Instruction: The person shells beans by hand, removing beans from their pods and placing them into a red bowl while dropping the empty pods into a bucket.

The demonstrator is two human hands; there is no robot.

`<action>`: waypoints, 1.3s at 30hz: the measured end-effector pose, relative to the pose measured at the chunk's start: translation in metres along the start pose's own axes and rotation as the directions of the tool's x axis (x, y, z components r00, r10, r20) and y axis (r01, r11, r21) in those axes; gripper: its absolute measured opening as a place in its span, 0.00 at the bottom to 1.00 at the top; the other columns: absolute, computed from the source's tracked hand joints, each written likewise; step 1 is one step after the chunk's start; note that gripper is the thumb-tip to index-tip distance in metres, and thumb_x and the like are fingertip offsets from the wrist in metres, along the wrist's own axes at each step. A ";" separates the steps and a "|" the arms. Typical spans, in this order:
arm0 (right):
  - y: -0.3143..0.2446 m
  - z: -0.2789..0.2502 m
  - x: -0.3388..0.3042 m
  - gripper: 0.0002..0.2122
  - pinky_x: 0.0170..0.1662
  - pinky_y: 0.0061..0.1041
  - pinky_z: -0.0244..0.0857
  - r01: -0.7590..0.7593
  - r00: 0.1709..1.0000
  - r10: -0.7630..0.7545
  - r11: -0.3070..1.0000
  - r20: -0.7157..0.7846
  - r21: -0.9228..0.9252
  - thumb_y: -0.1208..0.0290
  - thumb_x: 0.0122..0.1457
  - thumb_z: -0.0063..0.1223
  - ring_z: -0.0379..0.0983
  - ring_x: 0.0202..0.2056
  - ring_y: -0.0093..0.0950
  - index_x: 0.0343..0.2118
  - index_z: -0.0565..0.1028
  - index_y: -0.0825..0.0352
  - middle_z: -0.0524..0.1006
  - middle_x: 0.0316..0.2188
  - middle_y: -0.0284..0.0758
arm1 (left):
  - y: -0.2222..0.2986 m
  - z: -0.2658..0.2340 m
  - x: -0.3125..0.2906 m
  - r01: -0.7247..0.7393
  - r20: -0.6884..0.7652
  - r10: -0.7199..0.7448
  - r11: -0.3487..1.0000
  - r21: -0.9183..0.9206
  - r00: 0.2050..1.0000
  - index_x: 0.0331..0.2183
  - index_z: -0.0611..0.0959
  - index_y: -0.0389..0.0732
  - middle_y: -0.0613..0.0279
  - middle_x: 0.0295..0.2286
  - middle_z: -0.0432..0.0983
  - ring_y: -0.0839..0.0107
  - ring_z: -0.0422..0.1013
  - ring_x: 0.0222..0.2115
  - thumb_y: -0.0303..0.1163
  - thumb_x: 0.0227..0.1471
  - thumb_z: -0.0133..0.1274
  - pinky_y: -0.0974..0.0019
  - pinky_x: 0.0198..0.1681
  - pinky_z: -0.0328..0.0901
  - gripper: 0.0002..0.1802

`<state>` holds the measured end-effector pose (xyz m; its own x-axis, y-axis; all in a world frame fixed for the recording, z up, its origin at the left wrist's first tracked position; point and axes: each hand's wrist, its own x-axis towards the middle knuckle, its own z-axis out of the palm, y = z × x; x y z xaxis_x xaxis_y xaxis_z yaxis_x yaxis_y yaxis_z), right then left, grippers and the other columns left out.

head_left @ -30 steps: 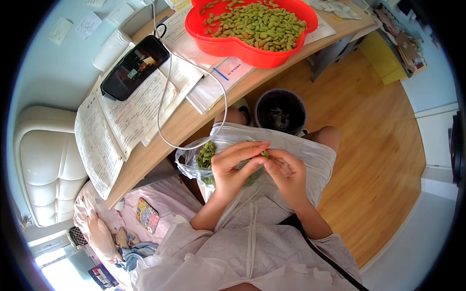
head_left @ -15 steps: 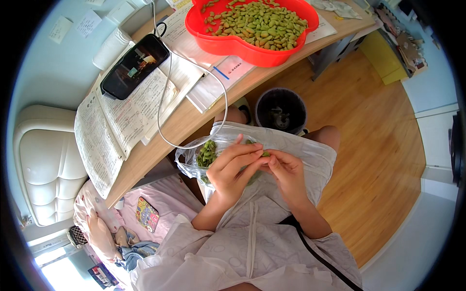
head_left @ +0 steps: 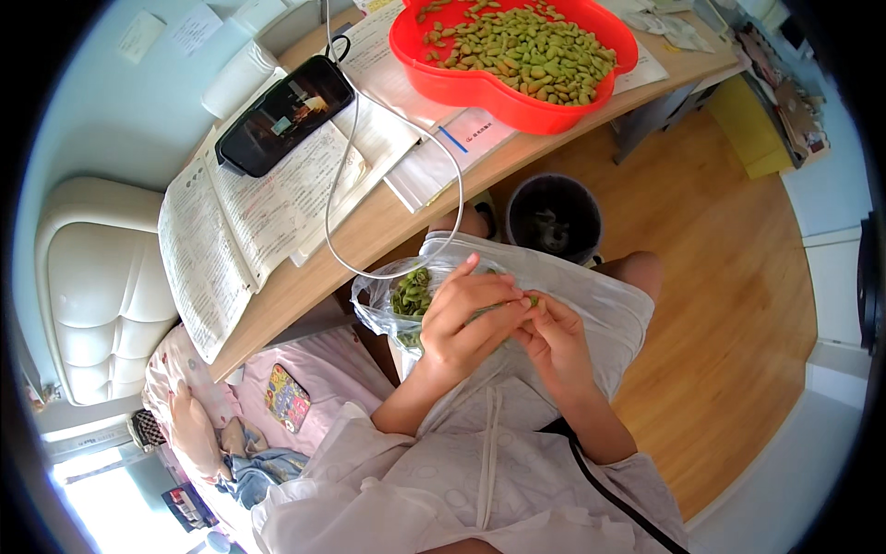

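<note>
My left hand (head_left: pixel 469 319) and my right hand (head_left: pixel 552 337) meet over my lap and pinch a small green bean pod (head_left: pixel 530 302) between their fingertips. Just left of my hands, a clear plastic bag (head_left: pixel 383 305) with green pods (head_left: pixel 412 291) rests on my lap. A red tray (head_left: pixel 461 83) heaped with several shelled green beans (head_left: pixel 526 51) sits on the wooden desk (head_left: pixel 388 222) above.
A black phone (head_left: pixel 284 113) lies on open papers (head_left: pixel 249 212), with a white cable (head_left: pixel 343 185) looping off the desk edge. A dark bin (head_left: pixel 554 217) stands on the wooden floor past my knees. A white cushioned chair (head_left: pixel 97 286) is at left.
My hands have stayed together over my lap, the fingers shifting slightly around the pod. Nothing else has moved.
</note>
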<state>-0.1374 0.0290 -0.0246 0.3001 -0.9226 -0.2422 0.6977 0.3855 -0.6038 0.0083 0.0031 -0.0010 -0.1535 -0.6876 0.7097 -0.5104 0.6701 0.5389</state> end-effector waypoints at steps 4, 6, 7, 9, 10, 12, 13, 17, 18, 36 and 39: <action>-0.002 0.000 -0.001 0.15 0.51 0.29 0.67 -0.022 1.000 0.022 0.999 0.012 0.045 0.68 0.64 0.44 0.72 0.43 0.25 0.47 0.71 0.75 0.75 0.40 0.37 | 0.000 -0.004 0.001 -0.023 0.015 0.022 1.000 0.008 1.000 0.25 0.84 0.42 0.63 0.29 0.77 0.65 0.75 0.34 0.27 0.33 0.67 0.52 0.53 0.62 0.10; -0.012 0.003 -0.001 0.13 0.49 0.26 0.66 -0.055 0.995 0.057 0.998 0.086 -0.023 0.70 0.64 0.45 0.72 0.42 0.25 0.45 0.72 0.75 0.75 0.39 0.36 | -0.005 -0.006 0.001 0.073 0.022 -0.070 0.980 -0.187 0.997 0.25 0.84 0.42 0.64 0.29 0.77 0.65 0.75 0.34 0.27 0.33 0.67 0.52 0.52 0.63 0.10; -0.017 0.003 0.001 0.13 0.49 0.26 0.66 -0.057 0.995 0.059 0.998 0.086 -0.024 0.70 0.64 0.45 0.72 0.42 0.25 0.45 0.72 0.75 0.75 0.39 0.36 | -0.007 -0.009 0.003 0.074 0.021 -0.071 0.980 -0.186 0.997 0.25 0.84 0.42 0.64 0.29 0.77 0.65 0.75 0.34 0.27 0.33 0.67 0.52 0.52 0.63 0.10; -0.025 0.000 0.005 0.11 0.46 0.22 0.65 0.136 0.984 -0.072 0.893 0.161 -0.429 0.73 0.62 0.47 0.71 0.41 0.24 0.42 0.74 0.75 0.75 0.39 0.36 | -0.010 -0.015 0.008 0.278 0.203 -0.216 0.892 -0.356 0.955 0.26 0.85 0.44 0.64 0.29 0.75 0.66 0.72 0.34 0.28 0.33 0.66 0.54 0.49 0.65 0.10; -0.026 0.001 0.005 0.11 0.46 0.22 0.65 0.136 0.984 -0.071 0.893 0.162 -0.430 0.73 0.62 0.47 0.71 0.41 0.24 0.42 0.74 0.75 0.75 0.39 0.36 | -0.011 -0.015 0.009 0.277 0.201 -0.216 0.892 -0.356 0.955 0.26 0.85 0.44 0.64 0.29 0.75 0.66 0.72 0.34 0.28 0.33 0.66 0.54 0.49 0.65 0.10; -0.025 0.002 0.004 0.08 0.43 0.20 0.64 0.139 0.988 -0.100 0.908 0.117 -0.396 0.77 0.59 0.50 0.71 0.39 0.23 0.39 0.76 0.76 0.76 0.37 0.36 | -0.012 -0.015 0.010 0.272 0.265 -0.191 0.908 -0.318 0.945 0.26 0.84 0.44 0.65 0.29 0.74 0.65 0.71 0.33 0.29 0.32 0.67 0.54 0.47 0.65 0.11; -0.025 0.001 0.004 0.08 0.43 0.20 0.64 0.140 0.988 -0.100 0.907 0.118 -0.397 0.77 0.59 0.50 0.71 0.39 0.23 0.39 0.76 0.76 0.76 0.37 0.36 | -0.012 -0.016 0.011 0.272 0.264 -0.190 0.908 -0.318 0.945 0.26 0.84 0.44 0.65 0.29 0.74 0.65 0.71 0.33 0.29 0.32 0.67 0.54 0.47 0.65 0.11; -0.023 0.003 0.003 0.07 0.42 0.19 0.65 0.157 0.987 -0.127 0.912 0.103 -0.379 0.80 0.58 0.51 0.71 0.37 0.22 0.37 0.77 0.76 0.76 0.34 0.36 | -0.009 -0.017 0.012 0.137 0.208 -0.094 0.970 -0.203 0.974 0.25 0.84 0.44 0.66 0.28 0.74 0.65 0.71 0.33 0.32 0.32 0.67 0.56 0.43 0.65 0.11; -0.023 0.005 0.003 0.06 0.41 0.18 0.65 0.191 0.982 -0.176 0.902 0.075 -0.386 0.81 0.58 0.51 0.71 0.37 0.22 0.36 0.77 0.76 0.76 0.34 0.36 | -0.008 -0.017 0.012 0.075 0.178 -0.048 0.987 -0.143 0.983 0.24 0.85 0.44 0.66 0.27 0.74 0.66 0.72 0.33 0.32 0.31 0.68 0.56 0.42 0.66 0.11; -0.016 0.007 -0.003 0.08 0.39 0.16 0.63 0.194 0.958 -0.259 0.902 -0.124 -0.385 0.74 0.61 0.50 0.71 0.34 0.18 0.34 0.77 0.74 0.78 0.32 0.33 | 0.006 -0.012 0.014 0.085 0.304 -0.029 0.982 -0.171 0.952 0.27 0.81 0.39 0.60 0.29 0.74 0.61 0.72 0.31 0.28 0.33 0.65 0.62 0.33 0.66 0.14; -0.016 0.010 -0.001 0.08 0.40 0.16 0.64 0.151 0.967 -0.206 0.937 -0.151 -0.316 0.73 0.61 0.49 0.72 0.35 0.18 0.35 0.76 0.73 0.78 0.32 0.33 | 0.006 -0.014 0.015 -0.012 0.247 0.044 0.991 -0.130 0.968 0.28 0.80 0.38 0.61 0.29 0.74 0.61 0.72 0.29 0.28 0.34 0.64 0.62 0.31 0.67 0.13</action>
<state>-0.1427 0.0238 -0.0075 0.0482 -0.9734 -0.2241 0.4931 0.2183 -0.8421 0.0149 0.0008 0.0194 -0.3798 -0.7053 0.5986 -0.3939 0.7088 0.5852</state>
